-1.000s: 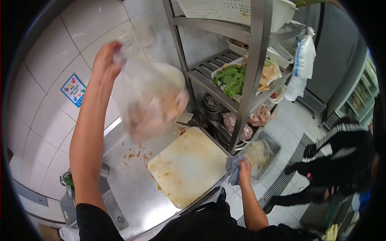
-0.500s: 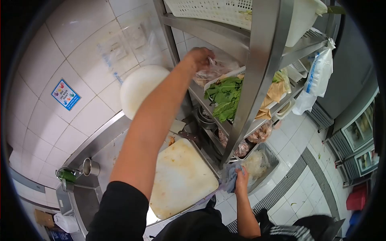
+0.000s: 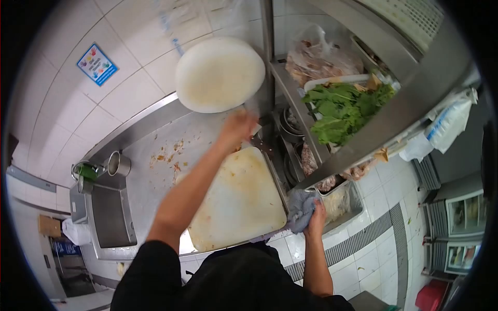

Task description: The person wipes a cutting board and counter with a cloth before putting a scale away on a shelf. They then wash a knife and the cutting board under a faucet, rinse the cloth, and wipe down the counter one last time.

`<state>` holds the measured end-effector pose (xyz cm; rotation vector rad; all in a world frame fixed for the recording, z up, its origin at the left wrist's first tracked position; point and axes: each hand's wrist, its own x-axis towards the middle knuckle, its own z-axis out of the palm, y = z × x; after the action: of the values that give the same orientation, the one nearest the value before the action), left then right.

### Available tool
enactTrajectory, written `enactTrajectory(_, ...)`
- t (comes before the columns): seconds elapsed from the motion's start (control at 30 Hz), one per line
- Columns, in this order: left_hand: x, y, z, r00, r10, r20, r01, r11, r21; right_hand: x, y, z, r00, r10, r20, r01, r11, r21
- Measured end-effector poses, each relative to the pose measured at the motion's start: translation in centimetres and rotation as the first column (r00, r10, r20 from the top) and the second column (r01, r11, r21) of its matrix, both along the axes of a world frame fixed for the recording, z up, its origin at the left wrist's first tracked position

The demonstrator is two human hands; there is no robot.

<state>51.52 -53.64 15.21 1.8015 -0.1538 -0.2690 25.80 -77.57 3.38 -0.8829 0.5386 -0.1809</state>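
Observation:
My left hand [image 3: 238, 129], smeared by motion, hovers over the far edge of the white cutting board [image 3: 238, 202], and its fingers cannot be read. Close to it lies a knife with a dark handle [image 3: 263, 146]; its blade is mostly hidden. Behind the hand a round white board [image 3: 220, 75] leans against the tiled wall. At the board's right corner, my right hand [image 3: 315, 222] is closed around a bunched grey-blue cloth [image 3: 300, 210]. Brown food scraps [image 3: 174, 153] are scattered on the steel counter [image 3: 150, 189] left of the board.
A metal rack [image 3: 363, 137] stands to the right, with leafy greens [image 3: 347, 109] in a white basket and a clear bag of food [image 3: 321, 59] on its shelf. Below is a tub of pale food [image 3: 340, 202] near the floor. A sink [image 3: 111, 217] is at left.
My left hand has come away from the plastic bag on the shelf and moved down and left to the board's far edge. My view has shifted left; the right hand still holds the cloth.

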Motion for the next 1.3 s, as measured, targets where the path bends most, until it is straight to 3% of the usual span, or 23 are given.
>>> enactTrajectory(0.07,-8.0,1.7,-4.1,0.846,-0.159,-0.509,-0.004,0.953,-0.304,2.9,2.9,-2.2,0.994,0.053,-0.094,-0.067,0.986,-0.153)
enactTrajectory(0.13,-14.2,2.4,-4.6,0.796,-0.322,-0.512,-0.044,0.813,-0.581,6.7,5.5,2.5,0.828,0.560,-0.032,-0.474,0.668,-0.573)
enactTrajectory(0.2,-15.6,5.5,-9.5,0.800,-0.238,-0.551,-0.243,0.711,-0.660,12.5,7.1,2.6,0.805,0.590,-0.067,-0.452,0.534,-0.714)
enactTrajectory(0.27,-16.3,8.7,-10.6,0.814,-0.174,-0.553,-0.451,0.411,-0.793,18.7,8.3,0.0,0.923,0.379,-0.062,-0.151,0.210,-0.966)
enactTrajectory(0.33,-17.2,10.4,-9.0,0.845,-0.125,-0.520,-0.457,0.335,-0.824,23.4,9.1,-4.1,0.911,0.333,-0.243,-0.233,-0.071,-0.970)
enactTrajectory(0.4,-19.0,12.4,-6.0,0.870,-0.033,-0.491,-0.468,0.254,-0.847,26.9,9.0,-7.2,0.728,0.467,-0.502,-0.510,-0.121,-0.851)
enactTrajectory(0.43,-20.2,14.0,-6.5,0.869,0.046,-0.493,-0.490,0.231,-0.841,27.1,9.8,-4.3,0.704,0.450,-0.549,-0.556,-0.132,-0.821)
enactTrajectory(0.47,-21.5,16.0,-7.5,0.868,0.071,-0.491,-0.494,0.224,-0.840,28.6,9.1,-7.0,0.730,0.532,-0.430,-0.413,-0.158,-0.897)
enactTrajectory(0.53,-24.4,19.2,-6.9,0.836,0.145,-0.528,-0.548,0.211,-0.809,28.7,10.2,-2.3,0.658,0.469,-0.589,-0.519,-0.284,-0.806)
enactTrajectory(0.6,-27.5,19.8,-6.9,0.811,0.260,-0.524,-0.578,0.212,-0.788,27.9,8.9,-0.6,0.714,0.392,-0.581,-0.456,-0.370,-0.810)
enactTrajectory(0.67,-30.0,22.5,-6.0,0.751,0.393,-0.530,-0.634,0.207,-0.745,26.9,9.0,0.1,0.753,0.460,-0.470,-0.358,-0.313,-0.880)
enactTrajectory(0.7,-30.9,24.3,-5.5,0.743,0.411,-0.528,-0.637,0.192,-0.747,26.0,9.8,2.7,0.652,0.417,-0.633,-0.539,-0.332,-0.774)
enactTrajectory(0.77,-32.7,28.2,-4.8,0.725,0.502,-0.472,-0.639,0.235,-0.732,23.9,9.9,2.6,0.712,0.451,-0.538,-0.492,-0.226,-0.841)
enactTrajectory(0.8,-33.2,30.6,-6.4,0.657,0.588,-0.473,-0.749,0.434,-0.501,23.5,9.2,1.3,0.721,0.477,-0.502,-0.479,-0.181,-0.859)
enactTrajectory(0.83,-33.8,32.6,-7.0,0.648,0.594,-0.477,-0.756,0.423,-0.500,22.3,9.5,0.7,0.714,0.484,-0.506,-0.479,-0.190,-0.857)
enactTrajectory(0.87,-34.5,34.2,-7.7,0.606,0.784,-0.134,-0.773,0.620,0.135,21.1,9.9,0.0,0.749,0.530,-0.397,-0.384,-0.142,-0.913)
enactTrajectory(0.9,-34.9,36.3,-8.2,0.680,0.694,0.236,-0.602,0.345,0.720,20.3,11.3,0.3,0.775,0.566,-0.283,-0.286,-0.085,-0.954)
enactTrajectory(0.97,-35.3,41.3,-9.3,0.542,0.836,0.090,-0.751,0.433,0.498,18.4,14.5,2.2,0.720,0.618,-0.317,-0.356,-0.064,-0.932)
enactTrajectory(1.03,-35.6,47.4,-10.6,0.486,0.865,0.128,-0.818,0.399,0.414,15.7,18.5,4.0,0.654,0.666,-0.359,-0.426,-0.067,-0.902)
enactTrajectory(1.1,-35.2,55.6,-13.4,0.433,0.858,0.276,-0.875,0.326,0.358,13.2,23.6,5.0,0.623,0.749,-0.227,-0.405,0.060,-0.913)
enactTrajectory(1.17,-33.1,62.6,-11.6,0.427,0.848,0.313,-0.840,0.244,0.484,10.0,29.5,6.2,0.639,0.745,-0.193,-0.295,0.006,-0.955)
enactTrajectory(1.23,-30.1,68.9,-10.3,0.411,0.789,0.457,-0.882,0.217,0.418,7.3,34.9,4.4,0.605,0.774,-0.187,-0.345,0.043,-0.938)
enactTrajectory(1.3,-26.4,78.4,-14.1,0.442,0.653,0.615,-0.863,0.121,0.491,4.2,42.0,5.6,0.574,0.754,-0.319,-0.431,-0.054,-0.901)
